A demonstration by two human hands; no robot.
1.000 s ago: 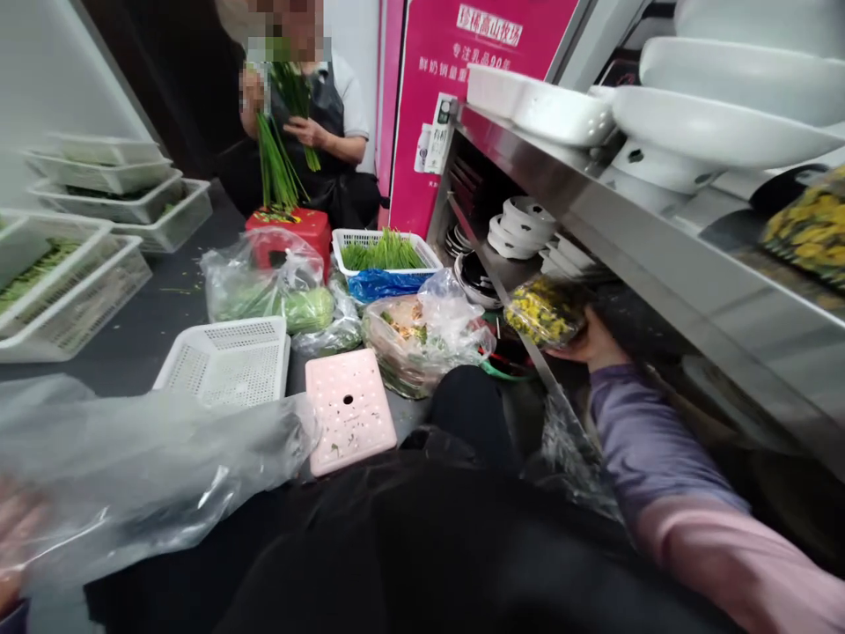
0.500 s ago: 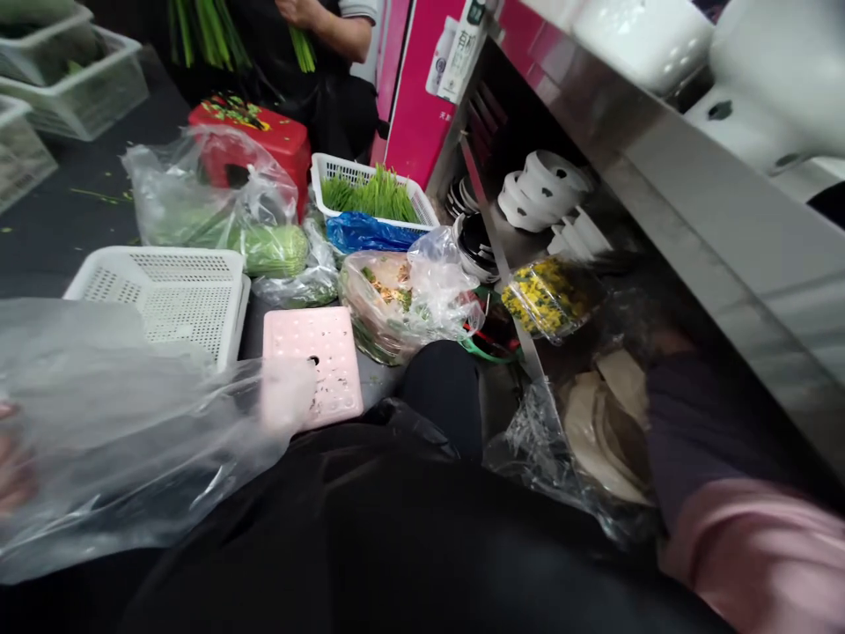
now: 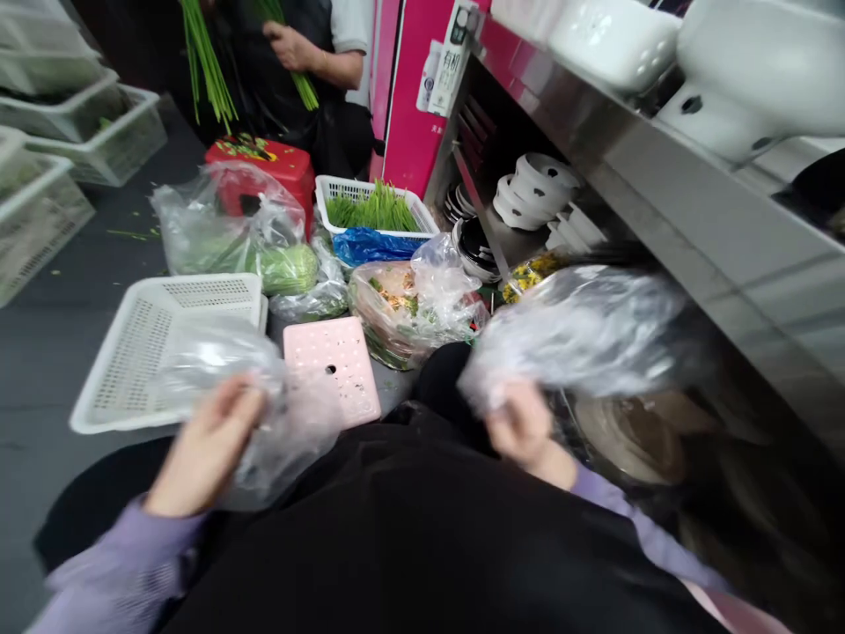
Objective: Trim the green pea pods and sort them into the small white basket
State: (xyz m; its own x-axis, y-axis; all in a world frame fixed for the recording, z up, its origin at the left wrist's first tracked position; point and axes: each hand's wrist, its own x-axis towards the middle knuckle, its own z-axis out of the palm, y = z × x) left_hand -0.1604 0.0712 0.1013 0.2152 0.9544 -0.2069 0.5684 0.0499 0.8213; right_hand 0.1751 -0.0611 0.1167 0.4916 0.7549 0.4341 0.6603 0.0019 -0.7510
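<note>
My left hand is closed on a crumpled clear plastic bag, which hangs over my lap and partly covers the near side of the pink stool. On the other side, my right hand grips a second clear plastic bag, bunched and blurred by motion. That bag hides most of the pack of yellow flowers at the shelf edge. Just beyond my left hand lies a white perforated basket, and its inside shows through the plastic.
Filled bags of greens lie ahead, beside a white basket of green stalks and a red stool. A co-worker's hand holds long green stems. White bowls stand on the steel shelf at right. Stacked crates stand at left.
My right hand has come out from the lower shelf with a clear bag. My left hand has moved inward from the left edge, and its bag is now more bunched up.
</note>
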